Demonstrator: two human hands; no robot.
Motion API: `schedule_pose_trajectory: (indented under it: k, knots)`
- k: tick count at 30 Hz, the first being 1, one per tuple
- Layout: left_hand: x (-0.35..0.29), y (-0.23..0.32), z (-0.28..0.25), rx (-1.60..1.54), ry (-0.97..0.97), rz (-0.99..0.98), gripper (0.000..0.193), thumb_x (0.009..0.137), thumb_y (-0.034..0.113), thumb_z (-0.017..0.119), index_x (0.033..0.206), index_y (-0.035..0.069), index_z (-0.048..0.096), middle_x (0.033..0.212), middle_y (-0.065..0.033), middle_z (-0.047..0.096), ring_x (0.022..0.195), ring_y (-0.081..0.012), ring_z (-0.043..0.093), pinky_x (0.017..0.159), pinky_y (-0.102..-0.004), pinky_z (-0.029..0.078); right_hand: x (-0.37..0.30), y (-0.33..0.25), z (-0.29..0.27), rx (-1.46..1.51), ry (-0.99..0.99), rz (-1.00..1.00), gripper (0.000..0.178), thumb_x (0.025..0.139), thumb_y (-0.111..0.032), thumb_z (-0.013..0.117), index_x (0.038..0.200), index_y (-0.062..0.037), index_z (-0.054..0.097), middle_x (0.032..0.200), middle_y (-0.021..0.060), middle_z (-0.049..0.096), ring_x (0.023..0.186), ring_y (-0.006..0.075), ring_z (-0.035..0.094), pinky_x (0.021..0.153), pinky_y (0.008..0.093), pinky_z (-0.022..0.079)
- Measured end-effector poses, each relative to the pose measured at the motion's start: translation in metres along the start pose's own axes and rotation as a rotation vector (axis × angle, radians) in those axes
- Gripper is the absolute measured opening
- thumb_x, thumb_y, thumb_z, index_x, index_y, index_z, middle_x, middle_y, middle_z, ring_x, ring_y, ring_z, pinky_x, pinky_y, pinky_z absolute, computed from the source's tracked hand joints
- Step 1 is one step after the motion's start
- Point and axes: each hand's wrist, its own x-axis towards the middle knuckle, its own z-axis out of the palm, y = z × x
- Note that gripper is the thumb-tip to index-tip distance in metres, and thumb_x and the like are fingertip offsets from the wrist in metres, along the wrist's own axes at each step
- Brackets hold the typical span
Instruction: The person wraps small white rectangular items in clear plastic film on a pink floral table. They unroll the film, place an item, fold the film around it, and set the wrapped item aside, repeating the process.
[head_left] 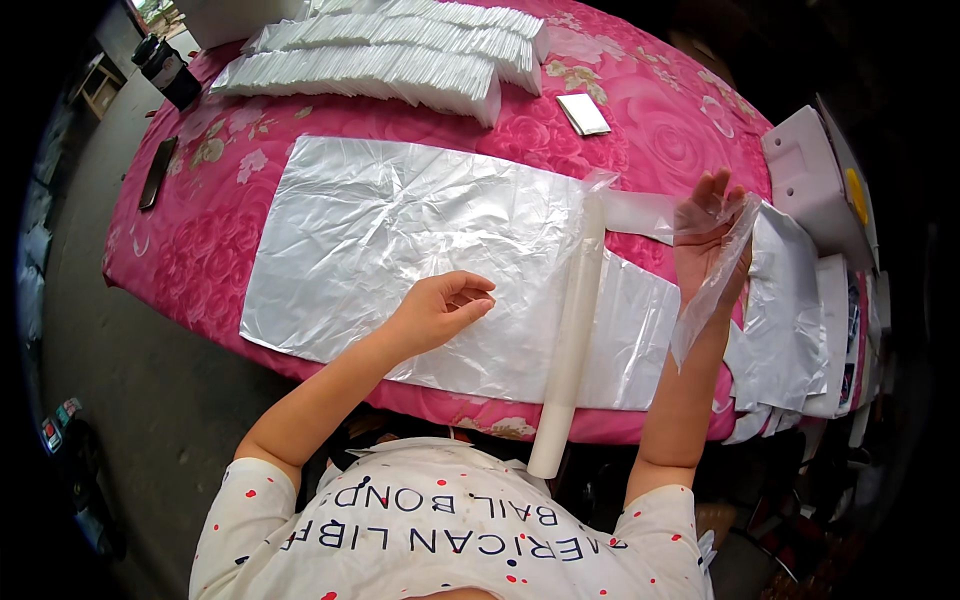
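My left hand [440, 312] hovers over or rests on a large silvery plastic sheet [380, 230], its fingers loosely curled, with a gap to the thumb and nothing visible in them. Across the sheet's right part lies a long whitish roll [572, 340], its near end jutting past the table edge. My right hand [712, 235] is raised to the right of the roll, palm showing and fingers stretched out. Clear plastic film [722, 275] drapes over that hand and hangs beside the forearm. A translucent strip [640, 213] reaches from the roll's far end towards the hand.
Long rows of stacked white packets [370, 75] line the table's far side. A small white packet [583, 114] lies apart on the pink floral cloth [660, 110]. A dark phone [158, 173] and black bottle [167, 72] are left; a white box [815, 175] and silvery sheets [785, 300] right.
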Motion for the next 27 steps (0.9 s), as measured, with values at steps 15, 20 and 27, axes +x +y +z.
schedule_pose_trajectory:
  k: [15,20,27]
  knots:
    - [-0.015,0.009,0.004,0.368,0.098,0.211,0.036,0.080,0.018,0.067,0.110,0.001,0.057,0.094,-0.0110,0.064,0.083,-0.0188,0.062,0.073,-0.0296,0.050,-0.011,0.150,0.075,-0.654,-0.074,0.299,0.016,0.089,-0.010,0.057,0.096,0.0020,0.065,0.097,0.0058,0.066,0.081,0.0062,0.057,0.074,0.0197,0.045]
    - [0.016,-0.013,0.058,0.549,0.298,0.426,0.050,0.073,0.019,0.074,0.114,0.001,0.052,0.094,-0.0107,0.062,0.081,-0.0188,0.060,0.069,-0.0320,0.050,0.001,0.123,0.059,-0.595,-0.015,0.179,0.018,0.091,-0.011,0.055,0.101,0.0021,0.063,0.102,0.0093,0.065,0.092,0.0114,0.059,0.084,0.0249,0.046]
    - [0.041,0.000,0.064,0.314,0.127,0.175,0.043,0.076,0.009,0.068,0.116,0.002,0.054,0.084,-0.0081,0.062,0.071,-0.0149,0.059,0.066,-0.0270,0.049,0.008,-0.014,-0.024,-0.309,0.081,-0.007,0.026,0.094,-0.020,0.047,0.108,-0.0006,0.057,0.110,0.0101,0.061,0.104,0.0207,0.057,0.092,0.0330,0.046]
